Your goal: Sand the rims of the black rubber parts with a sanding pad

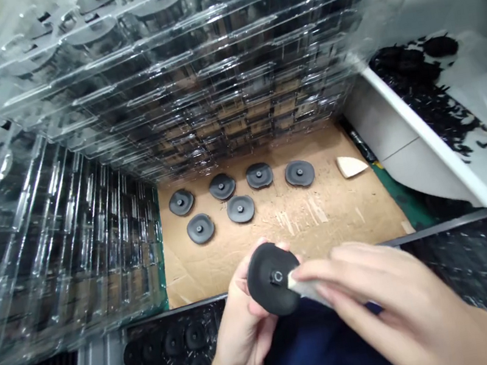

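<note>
My left hand [251,323] grips a black round disc [271,298] by its edge, with the small hub in its middle facing up. Pinched in my right hand [372,291] is a pale wedge-shaped piece [309,288]; its tip is at the disc's face beside the hub. Beyond my hands, several similar dark discs [240,209] lie apart on a sheet of cardboard [281,244], hubs upward. A cream wedge with a pointed end [350,166] rests at the cardboard's right side.
Tall stacks of clear plastic trays [226,74] rise behind and to the left [107,229], discs in the top ones. On the right stands a white bin [430,134] with black scraps [423,92]; a black marker [357,140] lies beside it. A tray of dark discs [173,343] sits lower left.
</note>
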### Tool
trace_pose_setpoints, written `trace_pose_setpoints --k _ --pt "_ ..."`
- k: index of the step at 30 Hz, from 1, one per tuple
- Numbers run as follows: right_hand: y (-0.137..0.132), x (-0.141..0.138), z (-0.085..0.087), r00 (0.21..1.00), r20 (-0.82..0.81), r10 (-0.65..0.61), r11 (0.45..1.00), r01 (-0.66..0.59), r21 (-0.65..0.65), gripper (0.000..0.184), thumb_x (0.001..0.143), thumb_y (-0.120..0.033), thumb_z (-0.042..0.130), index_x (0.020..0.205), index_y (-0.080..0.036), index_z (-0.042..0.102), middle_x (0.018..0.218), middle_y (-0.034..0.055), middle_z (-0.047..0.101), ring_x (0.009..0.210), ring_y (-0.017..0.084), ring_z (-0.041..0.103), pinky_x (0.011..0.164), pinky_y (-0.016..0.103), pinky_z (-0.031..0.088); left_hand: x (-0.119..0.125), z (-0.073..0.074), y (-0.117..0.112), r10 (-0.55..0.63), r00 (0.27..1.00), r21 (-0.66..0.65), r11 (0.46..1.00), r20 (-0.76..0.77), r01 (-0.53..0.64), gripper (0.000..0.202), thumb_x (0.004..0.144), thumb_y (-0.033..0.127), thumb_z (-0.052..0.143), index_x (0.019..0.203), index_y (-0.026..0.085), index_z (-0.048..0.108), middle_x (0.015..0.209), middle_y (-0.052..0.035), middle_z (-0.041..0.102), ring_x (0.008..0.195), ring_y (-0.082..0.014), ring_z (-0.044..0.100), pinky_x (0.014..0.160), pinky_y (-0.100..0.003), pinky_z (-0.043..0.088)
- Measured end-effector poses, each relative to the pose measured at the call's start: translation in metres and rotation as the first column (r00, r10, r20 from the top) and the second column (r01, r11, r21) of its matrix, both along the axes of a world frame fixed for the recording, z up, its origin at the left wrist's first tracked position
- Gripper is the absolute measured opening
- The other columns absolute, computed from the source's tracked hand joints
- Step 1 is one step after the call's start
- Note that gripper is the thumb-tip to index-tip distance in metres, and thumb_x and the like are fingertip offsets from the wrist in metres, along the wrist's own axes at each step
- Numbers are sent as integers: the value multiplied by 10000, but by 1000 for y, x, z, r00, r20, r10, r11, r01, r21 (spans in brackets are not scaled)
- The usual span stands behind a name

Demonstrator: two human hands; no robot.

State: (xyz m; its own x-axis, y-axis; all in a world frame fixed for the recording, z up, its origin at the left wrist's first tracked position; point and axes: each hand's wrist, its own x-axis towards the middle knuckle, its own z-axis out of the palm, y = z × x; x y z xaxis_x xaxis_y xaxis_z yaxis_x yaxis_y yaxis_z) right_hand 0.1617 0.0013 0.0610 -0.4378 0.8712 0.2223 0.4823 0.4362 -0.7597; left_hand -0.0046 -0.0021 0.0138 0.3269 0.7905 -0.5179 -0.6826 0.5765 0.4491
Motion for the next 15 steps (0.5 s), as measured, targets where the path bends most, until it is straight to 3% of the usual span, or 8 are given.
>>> trace_pose_setpoints --k 3,6,7,9,12,15 --pt "11 3 2 995 94 -43 987 28 158 265 884 -81 414 1021 -141 633 717 39 632 624 147 513 592 279 426 2 3 0 -57 997 -47 997 -53 54 525 508 255 848 1001 198 676 1000 -38 702 929 -173 636 821 -201 483" --pt "31 0 -4 994 -32 106 960 -94 265 301 917 -111 376 971 -187 662 805 41 667 679 151 534 623 294 429 1 7 -2 -48 995 -83 996 -89 41 553 541 293 831 1055 195 653 1033 -50 697 953 -213 641 858 -267 488" --pt "36 0 -9 987 -100 126 968 -100 230 295 918 -110 385 991 -195 658 846 35 674 725 146 559 658 285 448 -1 8 -3 -42 996 -73 997 -80 36 585 529 313 835 1071 200 646 1061 -58 693 945 -227 648 854 -287 495" --pt "40 3 -23 985 -173 17 997 -4 76 267 908 -112 433 1053 -204 638 921 27 678 827 134 597 736 257 476 -4 10 -5 -41 999 -33 999 -29 40 617 506 337 843 1078 216 644 1101 -68 687 926 -239 664 831 -292 507" --pt "27 10 -57 977 -55 -204 970 194 -145 243 906 -189 475 1097 -221 623 978 36 675 865 143 619 741 250 500 -9 9 -7 -19 998 9 1000 63 19 561 536 355 825 1061 250 658 1103 -51 696 962 -238 661 858 -283 495" --pt "3 16 -95 982 70 -174 949 186 -254 273 912 -232 446 1128 -211 612 967 52 684 850 162 641 726 277 524 -10 6 -7 -13 994 12 1000 111 12 502 559 363 810 1031 260 674 1066 -26 710 970 -227 658 870 -284 492"
